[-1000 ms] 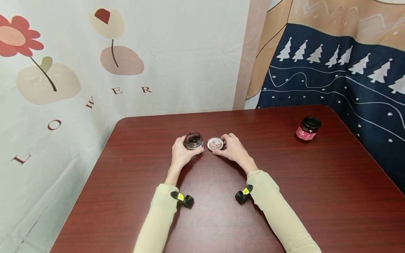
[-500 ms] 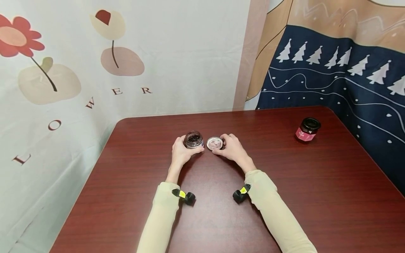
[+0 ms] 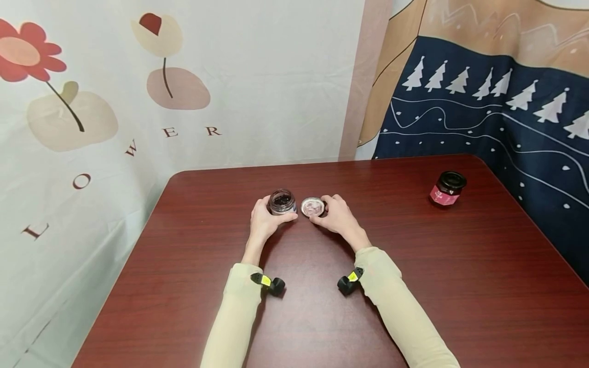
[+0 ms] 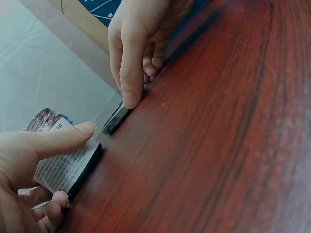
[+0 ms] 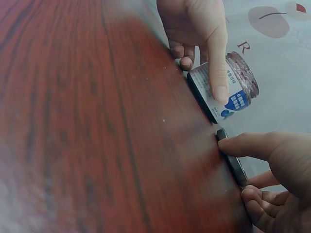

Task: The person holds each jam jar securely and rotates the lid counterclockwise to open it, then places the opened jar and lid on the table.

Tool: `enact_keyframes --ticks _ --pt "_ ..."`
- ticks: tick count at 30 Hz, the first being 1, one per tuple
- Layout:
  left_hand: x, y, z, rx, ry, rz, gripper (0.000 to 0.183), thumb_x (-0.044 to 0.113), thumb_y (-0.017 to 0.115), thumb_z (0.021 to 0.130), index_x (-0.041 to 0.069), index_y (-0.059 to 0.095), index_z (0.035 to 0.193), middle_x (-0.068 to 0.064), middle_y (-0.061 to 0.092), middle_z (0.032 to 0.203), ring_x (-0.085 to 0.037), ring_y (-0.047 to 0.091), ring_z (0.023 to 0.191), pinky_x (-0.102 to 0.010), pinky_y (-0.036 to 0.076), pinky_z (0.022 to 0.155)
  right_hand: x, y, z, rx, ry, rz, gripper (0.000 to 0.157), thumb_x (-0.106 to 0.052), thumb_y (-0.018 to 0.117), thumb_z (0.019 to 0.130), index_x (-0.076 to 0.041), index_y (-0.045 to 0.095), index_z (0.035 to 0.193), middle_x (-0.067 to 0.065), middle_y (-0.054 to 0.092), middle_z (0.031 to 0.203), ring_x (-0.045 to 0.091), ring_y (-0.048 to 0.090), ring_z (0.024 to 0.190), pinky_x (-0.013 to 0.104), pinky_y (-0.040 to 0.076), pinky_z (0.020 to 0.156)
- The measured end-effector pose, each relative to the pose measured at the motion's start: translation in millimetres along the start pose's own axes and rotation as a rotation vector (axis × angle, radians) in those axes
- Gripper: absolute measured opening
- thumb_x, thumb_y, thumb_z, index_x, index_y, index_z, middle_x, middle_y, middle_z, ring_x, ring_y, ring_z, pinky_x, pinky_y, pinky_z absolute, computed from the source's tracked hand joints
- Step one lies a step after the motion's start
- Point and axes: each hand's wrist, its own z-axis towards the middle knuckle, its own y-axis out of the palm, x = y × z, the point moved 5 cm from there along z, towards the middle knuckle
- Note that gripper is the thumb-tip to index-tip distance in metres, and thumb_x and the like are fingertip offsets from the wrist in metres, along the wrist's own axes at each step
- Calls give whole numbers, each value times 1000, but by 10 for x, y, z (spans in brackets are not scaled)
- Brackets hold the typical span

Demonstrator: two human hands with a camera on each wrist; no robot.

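An uncapped glass jar (image 3: 282, 200) of dark jam stands upright on the table, its threaded rim bare. My left hand (image 3: 265, 221) grips it, thumb across the front and fingers round the far side. In the right wrist view the jar's label (image 5: 235, 102) shows blue and white with a blueberry picture. Just right of the jar lies its lid (image 3: 313, 207), whitish inside facing up and smeared with jam. My right hand (image 3: 339, 216) holds the lid by its edge between thumb and fingers. From the left wrist, the lid (image 4: 116, 119) appears flat at the tabletop.
A second jar (image 3: 445, 189), with a black cap and a pink label, stands toward the far right of the dark red wooden table (image 3: 303, 317). Printed cloths (image 3: 276, 92) hang behind the table's back edge. Each sleeve carries a small black wrist camera (image 3: 275, 286).
Both forearms have shifted slightly inward. The hands keep their holds on the jar and the lid, which stay nearly where they were.
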Motion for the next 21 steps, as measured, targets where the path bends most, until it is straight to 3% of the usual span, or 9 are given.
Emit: enact_keyframes --ticks 21 --pt "9 -5 17 3 10 -29 91 42 94 66 7 52 138 -13 58 133 -29 51 128 -44 40 108 54 -11 1 -28 -76 17 63 -30 81 83 7 58 128 10 53 95 24 52 88 38 48 82"
